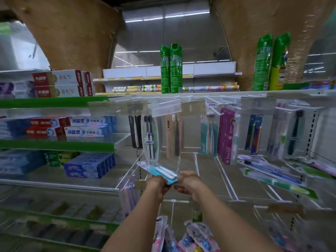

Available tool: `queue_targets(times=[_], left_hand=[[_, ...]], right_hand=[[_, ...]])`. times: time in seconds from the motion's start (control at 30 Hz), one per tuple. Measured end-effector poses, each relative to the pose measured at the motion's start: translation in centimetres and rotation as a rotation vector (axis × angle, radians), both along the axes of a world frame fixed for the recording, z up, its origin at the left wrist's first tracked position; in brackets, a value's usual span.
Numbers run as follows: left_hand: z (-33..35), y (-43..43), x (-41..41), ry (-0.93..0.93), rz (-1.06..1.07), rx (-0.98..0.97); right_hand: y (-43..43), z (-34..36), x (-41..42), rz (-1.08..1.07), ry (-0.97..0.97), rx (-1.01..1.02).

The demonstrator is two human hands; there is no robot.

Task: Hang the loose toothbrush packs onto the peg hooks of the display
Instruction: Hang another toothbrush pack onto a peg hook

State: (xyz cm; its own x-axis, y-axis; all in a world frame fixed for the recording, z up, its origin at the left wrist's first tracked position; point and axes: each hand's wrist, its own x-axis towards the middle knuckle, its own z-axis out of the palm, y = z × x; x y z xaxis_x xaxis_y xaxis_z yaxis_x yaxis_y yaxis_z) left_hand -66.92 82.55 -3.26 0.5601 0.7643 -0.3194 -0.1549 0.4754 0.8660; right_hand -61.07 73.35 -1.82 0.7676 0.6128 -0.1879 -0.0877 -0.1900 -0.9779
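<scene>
Item, one blue toothbrush pack (160,171), at the display's (236,93) middle below the hung rows (227,135): I hold it flat, fingers of left hand (156,186) and right hand (189,184) pinching its near end, presumably so the far end leads toward the peg hooks (215,111).

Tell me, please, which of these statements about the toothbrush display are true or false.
1. The left hand and right hand both hold the blue toothbrush pack. True.
2. This pack hangs on a peg hook. False: the hands hold it below the hanging packs.
3. Green spray cans stand on the top shelf. True.
4. Toothpaste sits right of the hanging packs. False: the toothpaste boxes sit to their left.
</scene>
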Motion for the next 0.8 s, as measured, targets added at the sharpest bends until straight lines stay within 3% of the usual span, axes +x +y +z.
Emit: queue_targets(times=[0.23,0.4,0.67,0.8], left_hand=[[-0.4,2.2,-0.1,0.047,0.099,0.030],[-0.8,2.9,-1.5,0.110,0.202,0.021],[-1.6,1.6,-3.2,0.127,0.287,0.001],[-2.3,-1.4,-4.8,0.213,0.399,0.199]], right_hand=[[4.2,-1.1,0.5,-0.133,-0.012,0.033],[5.5,-1.2,-0.5,-0.133,-0.030,-0.057],[4.1,-1.2,-3.1,-0.121,0.097,-0.089],[2.7,-1.8,-4.3,-0.104,-0.016,-0.019]])
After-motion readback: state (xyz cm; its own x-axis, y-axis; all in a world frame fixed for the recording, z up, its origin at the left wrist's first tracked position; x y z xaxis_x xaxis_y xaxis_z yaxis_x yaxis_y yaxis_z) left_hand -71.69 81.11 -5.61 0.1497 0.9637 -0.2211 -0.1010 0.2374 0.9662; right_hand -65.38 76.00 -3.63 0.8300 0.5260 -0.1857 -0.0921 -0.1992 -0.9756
